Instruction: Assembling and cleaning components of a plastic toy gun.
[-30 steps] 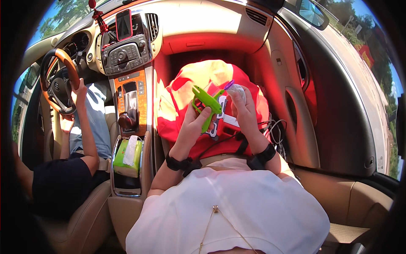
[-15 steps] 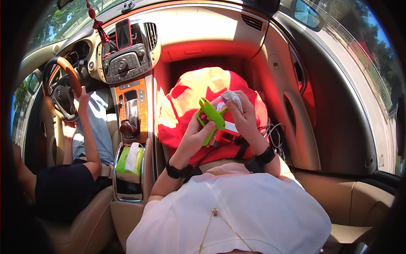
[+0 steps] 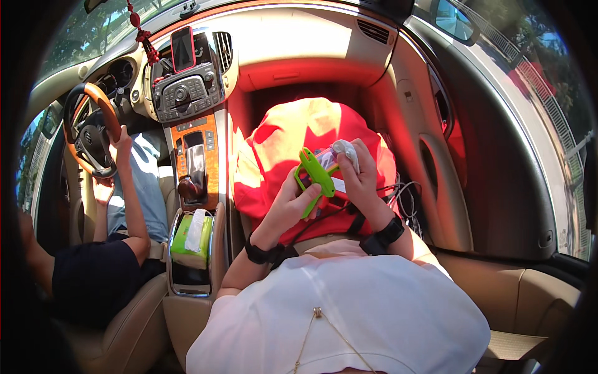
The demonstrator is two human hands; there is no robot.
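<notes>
My left hand (image 3: pixel 291 198) is closed round a bright green plastic thing (image 3: pixel 318 172), held tilted above my lap. It looks like a frame or case with a rounded end and a clear part (image 3: pixel 325 157) at its far right side; its exact kind I cannot make out. My right hand (image 3: pixel 360 176) pinches a crumpled white tissue (image 3: pixel 346 151) against that clear part. The right fingertips are partly hidden by the tissue. Beneath both hands lies red cloth (image 3: pixel 293 124) over my legs, with a small white piece (image 3: pixel 338 185) between the hands.
At left a person in dark clothes grips the steering wheel (image 3: pixel 107 106). Between the seats are the gear lever (image 3: pixel 192 186) and a green tissue pack (image 3: pixel 192 240). A phone (image 3: pixel 183 48) stands on the dashboard. Cables (image 3: pixel 408 193) lie near the door (image 3: pixel 498 156) at right.
The green thing has shifted slightly right and tilted more upright, both hands moving with it. The tissue stays in my right hand. Outside, the roadside scene has moved past.
</notes>
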